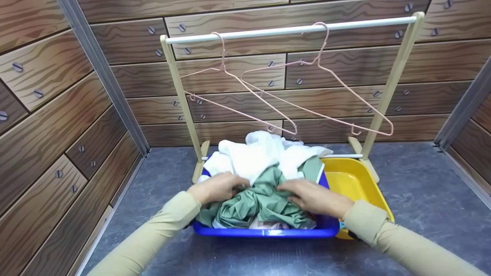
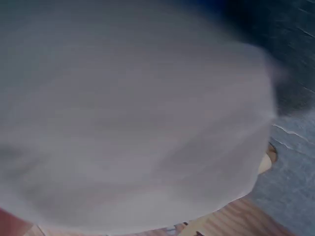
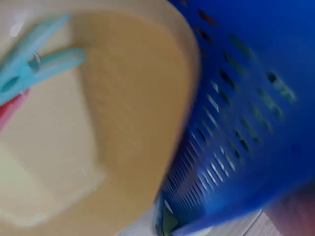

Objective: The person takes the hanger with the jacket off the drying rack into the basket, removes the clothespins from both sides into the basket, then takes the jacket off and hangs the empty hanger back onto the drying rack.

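Note:
A crumpled green garment [image 1: 264,199] lies on top of the front of the blue basket [image 1: 264,232]. My left hand [image 1: 220,187] grips its left side with curled fingers. From the right, my right hand [image 1: 314,195] pinches the same cloth, its fingertips partly lost in the folds. White clothes [image 1: 249,153] are heaped behind the green one and rise above the rim. In the left wrist view, blurred pale cloth [image 2: 133,118] covers most of the picture and hides the hand. The right wrist view shows the slotted blue basket wall [image 3: 246,108].
Two pink hangers [image 1: 261,99] hang from the white rail [image 1: 268,32] of a wooden-legged rack behind the basket. To the right, partly behind the basket, stands a yellow basin [image 1: 351,180]. A turquoise clothes peg [image 3: 34,69] and a pinkish-red piece [image 3: 11,109] lie in it.

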The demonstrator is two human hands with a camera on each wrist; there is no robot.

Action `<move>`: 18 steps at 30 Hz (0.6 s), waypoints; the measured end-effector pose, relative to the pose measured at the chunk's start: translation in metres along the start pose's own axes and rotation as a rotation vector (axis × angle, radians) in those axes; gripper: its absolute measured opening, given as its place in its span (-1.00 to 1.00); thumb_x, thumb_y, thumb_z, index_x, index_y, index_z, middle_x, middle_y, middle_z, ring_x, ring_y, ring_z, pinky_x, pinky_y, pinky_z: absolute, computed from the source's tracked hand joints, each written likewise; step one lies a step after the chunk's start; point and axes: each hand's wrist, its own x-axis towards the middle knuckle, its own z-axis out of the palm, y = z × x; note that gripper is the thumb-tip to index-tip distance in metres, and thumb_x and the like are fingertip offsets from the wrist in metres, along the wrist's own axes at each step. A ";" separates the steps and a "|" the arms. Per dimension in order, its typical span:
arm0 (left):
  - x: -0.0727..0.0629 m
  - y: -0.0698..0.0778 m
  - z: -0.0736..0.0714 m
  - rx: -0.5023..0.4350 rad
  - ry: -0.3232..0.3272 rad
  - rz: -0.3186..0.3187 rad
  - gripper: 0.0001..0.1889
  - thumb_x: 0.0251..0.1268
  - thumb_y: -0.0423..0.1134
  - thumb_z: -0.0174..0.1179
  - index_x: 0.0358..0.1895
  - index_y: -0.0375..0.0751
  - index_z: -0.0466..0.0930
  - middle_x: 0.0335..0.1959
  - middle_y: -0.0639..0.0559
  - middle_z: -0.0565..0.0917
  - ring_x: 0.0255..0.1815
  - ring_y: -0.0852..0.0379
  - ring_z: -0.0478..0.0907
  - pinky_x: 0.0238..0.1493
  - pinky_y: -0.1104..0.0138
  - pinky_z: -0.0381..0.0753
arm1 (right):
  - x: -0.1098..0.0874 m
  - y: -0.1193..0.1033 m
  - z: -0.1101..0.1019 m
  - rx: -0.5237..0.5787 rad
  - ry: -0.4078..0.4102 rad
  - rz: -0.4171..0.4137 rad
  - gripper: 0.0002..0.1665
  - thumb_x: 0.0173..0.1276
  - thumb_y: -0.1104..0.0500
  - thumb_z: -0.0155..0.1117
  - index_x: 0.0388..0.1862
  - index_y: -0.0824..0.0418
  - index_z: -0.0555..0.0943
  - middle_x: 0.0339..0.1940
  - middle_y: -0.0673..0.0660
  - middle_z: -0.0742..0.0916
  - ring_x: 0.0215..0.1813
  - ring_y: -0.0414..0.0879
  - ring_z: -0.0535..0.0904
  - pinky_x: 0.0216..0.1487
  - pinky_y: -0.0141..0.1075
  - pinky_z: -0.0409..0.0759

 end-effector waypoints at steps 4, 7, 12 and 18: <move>-0.001 0.005 0.001 0.018 -0.041 0.029 -0.74 0.23 -0.56 0.10 -0.18 -0.09 0.58 -0.35 0.09 0.63 -0.42 0.16 0.45 -0.27 0.30 0.50 | -0.004 -0.004 0.001 -0.037 -0.025 -0.013 -0.53 0.43 0.29 0.18 0.31 0.21 0.50 0.14 0.17 0.63 0.16 0.07 0.56 0.23 -0.01 0.45; 0.000 0.005 -0.007 -0.095 -0.076 -0.031 -0.76 0.32 -0.49 0.06 -0.11 -0.07 0.59 -0.30 0.09 0.64 -0.40 0.18 0.46 -0.26 0.33 0.48 | -0.005 -0.007 -0.011 0.008 -0.017 0.021 -0.46 0.46 0.23 0.17 0.40 0.12 0.44 0.17 0.12 0.64 0.05 0.00 0.62 0.14 -0.07 0.54; -0.001 -0.006 -0.029 -0.339 -0.030 -0.188 -0.69 0.41 -0.31 0.11 0.15 0.00 0.56 -0.22 0.10 0.69 -0.35 0.21 0.60 -0.28 0.30 0.60 | -0.005 0.000 -0.043 0.121 0.086 0.144 -0.48 0.49 0.13 0.16 0.40 0.00 0.45 -0.39 0.04 0.70 -0.58 -0.22 0.52 -0.52 -0.30 0.58; 0.010 -0.036 -0.053 -0.187 0.346 -0.250 -0.83 0.40 -0.29 0.14 -0.05 -0.17 0.65 -0.46 0.03 0.65 -0.52 0.18 0.52 -0.43 0.29 0.53 | 0.007 0.040 -0.069 0.073 0.373 0.223 -0.73 0.43 0.21 0.23 0.05 0.26 0.66 -0.33 0.12 0.74 -0.38 -0.04 0.64 -0.36 -0.15 0.61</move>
